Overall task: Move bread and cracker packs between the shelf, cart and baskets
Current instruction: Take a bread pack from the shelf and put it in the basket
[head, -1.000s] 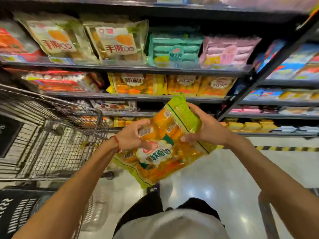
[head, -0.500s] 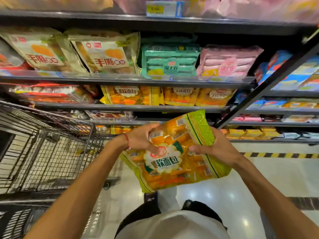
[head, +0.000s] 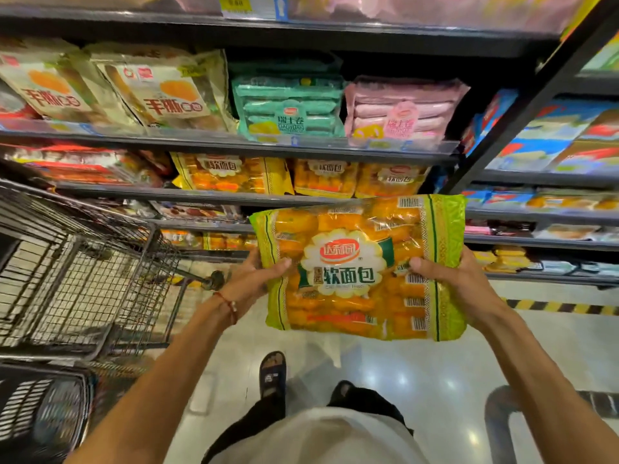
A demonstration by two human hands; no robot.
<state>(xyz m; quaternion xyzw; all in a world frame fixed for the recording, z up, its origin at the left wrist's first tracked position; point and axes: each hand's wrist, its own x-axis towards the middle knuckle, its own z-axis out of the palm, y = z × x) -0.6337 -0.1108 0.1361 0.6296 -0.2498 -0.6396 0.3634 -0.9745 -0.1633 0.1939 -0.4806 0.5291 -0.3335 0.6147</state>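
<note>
I hold a large green-and-orange soft bread pack (head: pixel 358 266) level in front of me, label facing up. My left hand (head: pixel 258 276) grips its left edge and my right hand (head: pixel 449 276) grips its right edge. The pack hangs in front of the dark shelf (head: pixel 234 147), just below a row of matching orange bread packs (head: pixel 231 174). A wire shopping cart (head: pixel 83 276) stands to my left, and a black plastic basket (head: pixel 37 416) sits at the bottom left.
Upper shelf holds cream bread bags (head: pixel 160 92), a green roll pack (head: pixel 288 108) and a pink roll pack (head: pixel 402 112). Red packs (head: pixel 90 169) lie left. A second shelf unit (head: pixel 552 175) stands right. A grey handle (head: pixel 502 420) shows bottom right.
The pack has turned from tilted to level and moved up and to the right, closer to the shelf. My hands have shifted out to its two side edges.
</note>
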